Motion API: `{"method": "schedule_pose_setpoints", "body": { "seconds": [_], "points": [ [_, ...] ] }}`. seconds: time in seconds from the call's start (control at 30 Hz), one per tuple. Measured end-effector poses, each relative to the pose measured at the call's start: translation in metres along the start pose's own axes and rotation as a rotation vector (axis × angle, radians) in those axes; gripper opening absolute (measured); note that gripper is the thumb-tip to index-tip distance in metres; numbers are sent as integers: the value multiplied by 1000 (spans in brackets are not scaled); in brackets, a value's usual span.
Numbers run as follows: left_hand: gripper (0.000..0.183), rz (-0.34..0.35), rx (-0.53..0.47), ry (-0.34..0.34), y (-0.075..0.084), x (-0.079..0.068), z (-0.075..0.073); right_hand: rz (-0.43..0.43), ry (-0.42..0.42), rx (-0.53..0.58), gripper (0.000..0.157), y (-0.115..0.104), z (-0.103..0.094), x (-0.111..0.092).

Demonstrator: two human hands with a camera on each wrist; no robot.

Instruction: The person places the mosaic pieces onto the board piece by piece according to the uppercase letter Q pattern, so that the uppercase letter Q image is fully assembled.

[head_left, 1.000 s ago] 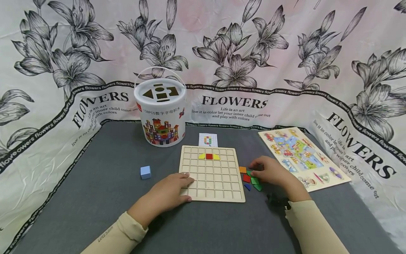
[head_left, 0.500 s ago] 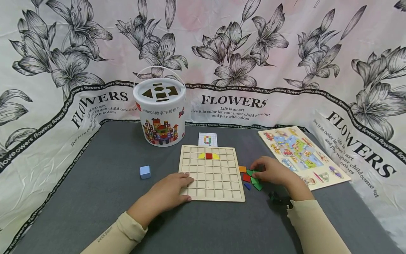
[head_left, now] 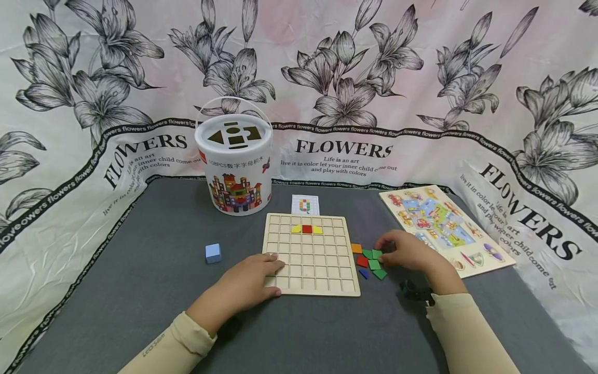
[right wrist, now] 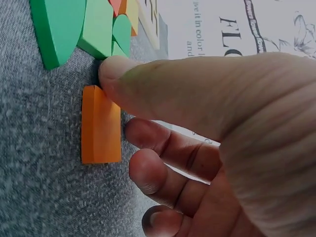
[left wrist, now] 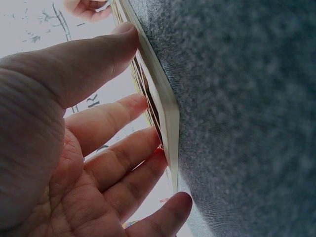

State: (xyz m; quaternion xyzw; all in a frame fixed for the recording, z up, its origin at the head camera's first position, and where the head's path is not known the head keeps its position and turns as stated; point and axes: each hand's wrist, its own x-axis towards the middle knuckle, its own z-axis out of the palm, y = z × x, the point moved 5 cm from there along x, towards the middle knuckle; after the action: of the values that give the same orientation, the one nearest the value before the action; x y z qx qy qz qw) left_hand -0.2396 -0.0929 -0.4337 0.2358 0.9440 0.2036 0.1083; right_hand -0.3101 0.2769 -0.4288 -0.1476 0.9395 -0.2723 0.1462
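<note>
- At the left edge of the pale wooden square grid board, toward its near corner, we see the left hand resting, fingers relaxed and touching it.
- Off the board's right edge lie flat green tiles; the right hand is bent beside them, an orange rectangular block by its thumb. We cannot tell whether it pinches anything; sorting loose tiles seems our present step.
- In the second row from the far edge, a red square tile sits between two yellow tiles.
- Just beyond that edge lies a white patterned card; next, we judge, calls for lifting one tile and matching it.
</note>
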Motion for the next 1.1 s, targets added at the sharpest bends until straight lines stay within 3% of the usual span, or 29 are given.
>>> {"method": "schedule_pose_setpoints", "body": {
  "seconds": [0.2,0.3,0.5,0.7,1.1],
  "points": [
    [59,1,1,-7,0,1,1,7,20,57,12,2,0,0],
    [59,-1,-3,-11,1,1,1,3,70,83,10,-3,-5,1],
    [59,-10,-5,-1,-1,1,2,-26,184,97,6,-45,-1,34],
    [58,1,-14,-9,0,2,5,-45,125,88,5,-81,34,73],
    [58,-3,-8,-4,-3,2,2,-61,108,58,4,-94,50,85]
  ]
}}
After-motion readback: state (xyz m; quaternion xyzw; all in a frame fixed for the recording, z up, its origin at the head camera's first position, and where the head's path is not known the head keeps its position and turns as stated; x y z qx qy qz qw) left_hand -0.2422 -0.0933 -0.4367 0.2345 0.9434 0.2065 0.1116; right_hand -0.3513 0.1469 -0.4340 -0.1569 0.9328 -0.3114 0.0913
